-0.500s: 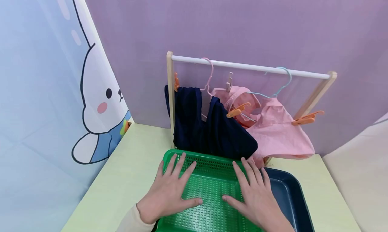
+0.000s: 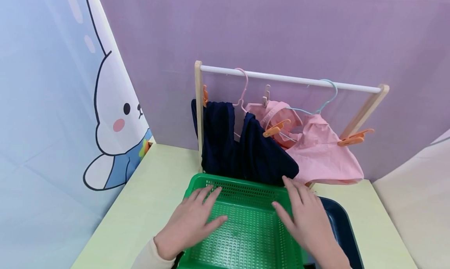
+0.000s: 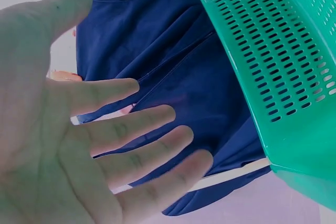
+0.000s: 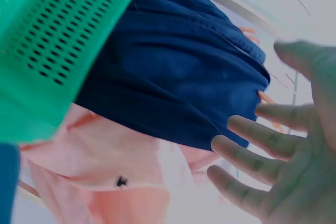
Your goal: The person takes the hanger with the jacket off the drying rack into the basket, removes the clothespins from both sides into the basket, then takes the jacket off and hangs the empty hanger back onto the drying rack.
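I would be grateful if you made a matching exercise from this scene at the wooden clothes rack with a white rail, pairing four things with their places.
Things
1. green perforated plastic basket
2. dark blue rounded tray
3. navy cloth garment
4. light-blue thin hanger

Places
A. just beyond the basket's far rim, hanging
B. hooked over the white straight rail
C. its floor showing between the bare left hand and bare right hand
D. right of the basket, partly hidden in the head view

Pairs: 1-C, 2-D, 3-A, 4-B
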Tool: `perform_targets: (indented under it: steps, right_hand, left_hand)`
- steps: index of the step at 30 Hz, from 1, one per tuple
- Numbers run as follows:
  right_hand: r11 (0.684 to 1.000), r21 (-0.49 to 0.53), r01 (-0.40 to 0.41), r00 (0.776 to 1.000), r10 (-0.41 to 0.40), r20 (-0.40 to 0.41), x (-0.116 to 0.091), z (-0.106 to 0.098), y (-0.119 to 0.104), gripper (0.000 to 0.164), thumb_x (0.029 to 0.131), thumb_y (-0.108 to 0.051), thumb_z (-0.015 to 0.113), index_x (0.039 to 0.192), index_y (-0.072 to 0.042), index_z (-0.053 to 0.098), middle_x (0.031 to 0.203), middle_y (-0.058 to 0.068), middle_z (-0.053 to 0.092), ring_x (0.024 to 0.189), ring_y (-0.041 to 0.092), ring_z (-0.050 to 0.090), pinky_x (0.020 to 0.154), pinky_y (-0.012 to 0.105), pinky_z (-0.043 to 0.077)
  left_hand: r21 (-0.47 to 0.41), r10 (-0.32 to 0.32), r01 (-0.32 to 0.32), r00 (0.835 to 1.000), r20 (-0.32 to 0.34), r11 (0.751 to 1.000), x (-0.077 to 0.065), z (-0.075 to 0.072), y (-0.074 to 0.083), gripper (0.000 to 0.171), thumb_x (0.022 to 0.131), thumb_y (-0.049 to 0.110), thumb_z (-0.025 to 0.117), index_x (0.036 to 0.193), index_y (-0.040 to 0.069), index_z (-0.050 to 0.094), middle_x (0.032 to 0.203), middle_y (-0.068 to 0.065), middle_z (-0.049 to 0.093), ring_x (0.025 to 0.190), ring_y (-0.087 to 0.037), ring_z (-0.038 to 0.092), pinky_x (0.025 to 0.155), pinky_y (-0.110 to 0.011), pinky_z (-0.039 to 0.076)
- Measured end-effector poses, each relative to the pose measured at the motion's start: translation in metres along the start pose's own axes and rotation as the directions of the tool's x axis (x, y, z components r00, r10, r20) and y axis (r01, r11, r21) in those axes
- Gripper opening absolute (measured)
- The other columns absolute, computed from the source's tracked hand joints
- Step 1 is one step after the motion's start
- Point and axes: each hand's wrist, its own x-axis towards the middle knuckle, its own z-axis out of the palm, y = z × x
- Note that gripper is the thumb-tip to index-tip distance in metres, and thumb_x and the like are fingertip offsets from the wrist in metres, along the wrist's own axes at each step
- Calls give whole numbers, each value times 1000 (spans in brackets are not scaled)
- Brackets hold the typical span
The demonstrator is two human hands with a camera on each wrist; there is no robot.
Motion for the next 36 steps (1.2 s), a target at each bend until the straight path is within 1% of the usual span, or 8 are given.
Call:
perform_targets:
  steps: [3, 6, 8, 13, 16, 24, 28, 36]
  right_hand:
    - [1000, 23, -5, 994, 8, -106, 10, -8, 5, 60, 95, -31, 68, 142, 1, 51, 108, 15, 66, 85, 26, 65, 67, 45, 56]
    - [999, 48, -13, 980, 22, -196, 21, -13, 10, 56, 89, -16, 73, 139, 2, 53, 95, 11, 67, 67, 20, 63, 52, 40, 54]
    - [998, 54, -12, 969, 25, -247, 29, -14, 13, 53, 86, -9, 74, 134, 4, 56, 91, 11, 68, 65, 19, 64, 50, 40, 54]
    - [999, 47, -27, 947, 40, -317, 46, -10, 21, 39, 86, -4, 75, 123, 4, 64, 79, 9, 61, 59, 16, 52, 47, 37, 48]
    - [998, 58, -37, 943, 54, -328, 51, -6, 24, 33, 86, -3, 76, 117, 4, 66, 77, 9, 59, 60, 16, 50, 47, 36, 46]
    - [994, 84, -72, 948, 94, -304, 56, 1, 29, 20, 88, -2, 74, 106, 4, 69, 73, 9, 56, 59, 17, 47, 50, 37, 46]
    - [992, 93, -82, 946, 107, -305, 58, 1, 30, 12, 89, 0, 73, 100, 3, 69, 71, 7, 53, 60, 16, 47, 51, 37, 45]
    - [994, 106, -23, 949, 55, -311, 63, 5, 32, 5, 92, 4, 66, 90, 3, 62, 73, 11, 53, 65, 24, 53, 57, 41, 49]
  left_hand:
    - [-102, -15, 14, 1000, -8, 995, -1, 0, -2, 71, 100, 57, 52, 153, 11, 40, 148, -15, 47, 132, -36, 47, 101, -53, 46]
    - [-198, -32, 32, 999, 3, 980, -1, 0, -3, 69, 100, 54, 53, 152, 11, 40, 147, -14, 47, 132, -35, 47, 102, -53, 45]
    - [-242, -42, 44, 999, 15, 969, -2, 0, -4, 68, 101, 54, 52, 152, 11, 41, 147, -14, 47, 131, -35, 48, 101, -54, 45]
    - [-319, -71, 78, 997, 35, 945, -2, 1, -8, 66, 101, 57, 50, 151, 13, 43, 145, -13, 49, 128, -31, 51, 98, -51, 48]
    - [-369, -95, 100, 995, 32, 924, -2, 1, -11, 66, 100, 58, 50, 149, 14, 45, 144, -11, 50, 128, -29, 52, 98, -50, 49]
    - [-557, -161, 145, 987, 20, 818, 0, 2, -20, 64, 99, 56, 54, 145, 13, 48, 139, -4, 54, 115, -19, 58, 84, -33, 56]
    - [-607, -176, 150, 984, 17, 781, 1, 3, -23, 60, 99, 52, 58, 144, 14, 50, 136, -2, 56, 114, -18, 59, 84, -34, 56]
    - [-590, -179, 153, 984, 14, 793, 0, 3, -27, 59, 99, 53, 56, 143, 13, 50, 132, 1, 58, 114, -17, 59, 85, -34, 55]
